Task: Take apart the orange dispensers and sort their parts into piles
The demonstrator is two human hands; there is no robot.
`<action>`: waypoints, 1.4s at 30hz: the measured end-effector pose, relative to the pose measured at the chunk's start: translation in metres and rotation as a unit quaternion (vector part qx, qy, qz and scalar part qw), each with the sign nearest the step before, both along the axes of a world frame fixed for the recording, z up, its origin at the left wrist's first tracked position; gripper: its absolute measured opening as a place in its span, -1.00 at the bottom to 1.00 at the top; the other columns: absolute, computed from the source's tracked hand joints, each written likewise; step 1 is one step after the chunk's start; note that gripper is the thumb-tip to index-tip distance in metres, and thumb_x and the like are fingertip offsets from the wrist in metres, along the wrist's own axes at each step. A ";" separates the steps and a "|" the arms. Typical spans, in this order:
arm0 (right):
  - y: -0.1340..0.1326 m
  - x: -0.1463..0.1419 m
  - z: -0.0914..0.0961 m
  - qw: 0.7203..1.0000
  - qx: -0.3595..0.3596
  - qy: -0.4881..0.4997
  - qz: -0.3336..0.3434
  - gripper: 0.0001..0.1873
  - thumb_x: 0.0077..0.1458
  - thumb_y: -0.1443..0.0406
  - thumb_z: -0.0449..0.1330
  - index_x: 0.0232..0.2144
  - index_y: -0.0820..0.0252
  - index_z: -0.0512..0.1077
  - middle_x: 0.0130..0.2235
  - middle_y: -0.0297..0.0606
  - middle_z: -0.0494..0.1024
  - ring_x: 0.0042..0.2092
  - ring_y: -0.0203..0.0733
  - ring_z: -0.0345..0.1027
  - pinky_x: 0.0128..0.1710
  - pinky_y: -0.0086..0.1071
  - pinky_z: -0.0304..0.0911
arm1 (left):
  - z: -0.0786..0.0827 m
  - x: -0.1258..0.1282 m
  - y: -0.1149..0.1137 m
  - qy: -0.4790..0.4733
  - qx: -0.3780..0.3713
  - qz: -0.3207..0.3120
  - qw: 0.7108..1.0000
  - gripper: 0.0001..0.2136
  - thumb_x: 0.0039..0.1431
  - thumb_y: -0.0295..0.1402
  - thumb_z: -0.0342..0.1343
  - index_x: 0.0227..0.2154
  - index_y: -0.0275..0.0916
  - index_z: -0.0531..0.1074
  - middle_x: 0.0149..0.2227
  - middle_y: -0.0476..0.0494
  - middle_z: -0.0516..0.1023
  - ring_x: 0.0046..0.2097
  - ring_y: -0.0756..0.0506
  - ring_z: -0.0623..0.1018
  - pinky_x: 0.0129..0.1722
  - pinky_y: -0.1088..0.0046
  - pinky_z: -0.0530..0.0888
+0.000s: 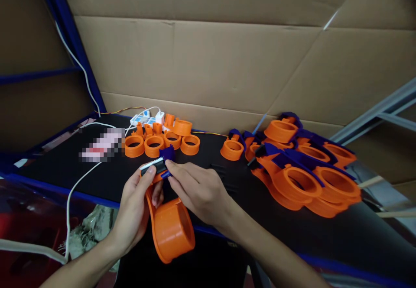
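Observation:
An orange tape dispenser [173, 231] hangs over the table's front edge, its round hub tilted down toward me. My left hand [136, 210] is closed around its upper end, with the thumb pressed on a black strip [157, 167] that has a white toothed edge. A dark blue flap [167, 153] stands at that end. My right hand [203, 188] is closed at the blue flap, its fingertips pressing on it from the right. The right fingers partly cover where the blue and orange parts meet.
Several orange rings [134, 146] stand behind my hands. A pile of orange and blue tape dispensers [299, 184] lies to the right, near thin black strips [218, 171]. A power strip [139, 119] with white cables sits at the back left, before a cardboard wall [208, 63].

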State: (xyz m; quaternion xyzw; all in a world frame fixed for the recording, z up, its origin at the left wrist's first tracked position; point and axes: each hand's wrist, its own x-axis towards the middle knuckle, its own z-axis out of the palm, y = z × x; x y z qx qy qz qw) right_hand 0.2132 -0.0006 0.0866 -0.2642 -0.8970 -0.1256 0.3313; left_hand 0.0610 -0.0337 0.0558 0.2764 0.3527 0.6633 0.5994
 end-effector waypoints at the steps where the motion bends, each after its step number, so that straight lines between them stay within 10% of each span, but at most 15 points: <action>1: -0.001 0.001 -0.001 1.000 0.009 -0.005 -0.002 -0.64 0.30 0.43 0.04 0.09 0.41 0.44 -0.02 -0.02 0.61 -0.06 -0.15 0.54 -0.09 -0.33 0.50 | 0.000 0.001 0.000 0.004 0.003 0.003 1.000 -0.78 0.20 -0.22 0.24 -0.39 -0.22 0.36 -0.60 0.13 0.26 -0.60 0.10 0.20 -0.58 0.61 0.29; 10: 0.038 0.047 0.008 0.986 0.012 0.043 -0.160 -0.68 0.33 0.35 0.06 0.04 0.16 0.50 -0.15 -0.21 0.65 -0.17 -0.22 0.53 -0.20 -0.38 0.37 | 0.004 -0.021 0.000 0.039 0.013 0.051 0.998 -0.80 0.21 -0.21 0.22 -0.24 -0.24 0.47 -0.64 0.14 0.22 -0.62 0.11 0.16 -0.61 0.60 0.21; 25: 0.044 0.031 -0.019 0.950 -0.140 -0.234 -0.154 -0.65 0.25 0.45 0.12 0.02 0.10 0.50 -0.14 -0.18 0.55 -0.15 -0.20 0.44 -0.43 -0.42 0.12 | -0.012 -0.019 0.002 0.141 0.000 -0.077 0.987 -0.71 0.12 -0.27 0.27 -0.11 -0.23 0.50 -0.62 0.10 0.33 -0.62 0.08 0.21 -0.60 0.57 0.21; 35: 0.009 0.047 0.031 0.927 -0.371 0.029 0.041 -0.77 0.29 0.23 0.18 -0.07 0.09 0.55 -0.18 -0.28 0.55 -0.28 -0.33 0.38 -0.31 -0.45 0.29 | -0.013 -0.006 -0.001 0.276 0.032 -0.125 0.952 -0.72 0.12 -0.21 0.29 -0.14 -0.21 0.52 -0.45 -0.01 0.47 -0.57 0.07 0.28 -0.58 0.58 0.24; 42: 0.002 0.095 0.019 0.920 -0.382 0.062 -0.054 -0.85 0.25 0.23 0.21 -0.28 0.13 0.57 -0.30 -0.29 0.53 -0.33 -0.28 0.38 -0.34 -0.41 0.28 | -0.018 -0.006 0.001 0.290 0.013 -0.141 0.946 -0.65 0.17 -0.14 0.24 -0.06 -0.19 0.46 -0.39 -0.03 0.48 -0.56 0.08 0.27 -0.58 0.57 0.23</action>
